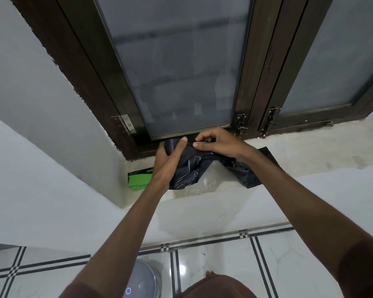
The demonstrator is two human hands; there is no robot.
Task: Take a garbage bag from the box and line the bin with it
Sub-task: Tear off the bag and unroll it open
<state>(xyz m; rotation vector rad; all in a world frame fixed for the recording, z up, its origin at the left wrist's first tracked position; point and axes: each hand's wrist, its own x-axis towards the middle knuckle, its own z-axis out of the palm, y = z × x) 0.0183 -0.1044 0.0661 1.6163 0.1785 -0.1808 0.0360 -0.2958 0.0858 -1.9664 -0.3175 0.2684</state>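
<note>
Over the window sill (pixel 289 155), my left hand (pixel 169 160) grips a black roll of garbage bags (pixel 171 145). A crumpled black garbage bag (pixel 194 168) trails from the roll, and one end lies flat on the sill to the right. My right hand (pixel 215 143) pinches the bag's edge beside the roll. The green and black bag box (pixel 139 178) lies on the sill's left end, partly behind my left wrist. A grey round bin (pixel 142 278) stands on the floor below, between my arms.
A dark-framed window (pixel 181 67) with frosted panes and metal latches (pixel 241 124) rises just behind my hands. White walls flank the sill. The floor (pixel 224 254) has glossy white tiles with black lines. My knee shows at the bottom edge.
</note>
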